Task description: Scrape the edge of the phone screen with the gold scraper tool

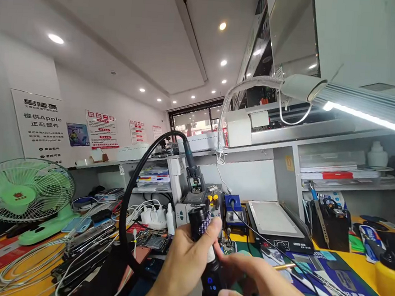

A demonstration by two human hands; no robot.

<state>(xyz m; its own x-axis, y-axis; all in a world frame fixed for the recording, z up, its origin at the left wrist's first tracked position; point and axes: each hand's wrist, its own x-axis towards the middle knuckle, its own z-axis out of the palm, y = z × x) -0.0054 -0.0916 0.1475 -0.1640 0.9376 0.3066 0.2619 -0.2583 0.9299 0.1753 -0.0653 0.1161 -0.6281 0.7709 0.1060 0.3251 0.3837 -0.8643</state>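
On the cluttered yellow workbench (362,261) in front of me, going from big to small: one long white strip lamp (356,102) on a bendy neck hangs at two o'clock. One pale green table fan (23,190) with a wire cage stands at nine o'clock. One flat grey heating plate (273,221) lies at one o'clock, with one black tool holder (329,220) to its right. One blue soldering station (233,209) sits at twelve o'clock beside a grey unit with two yellow knobs (212,197). One yellow plastic bottle (389,276) with a black cap stands at three o'clock.

Four posters hang on the far wall; the largest white poster (40,125), at ten o'clock, reads "Apple" among Chinese characters. The rest are too small to read.

At six o'clock I hold one black hot-air handle (206,248), its thick black hose (136,193) arching up to ten o'clock. My left hand (184,266) is wrapped firmly around the handle's upper part, thumb across the braided section. My right hand (262,283) is half open, its thumb and fingertips touching the handle's lower part, near a small blue light.
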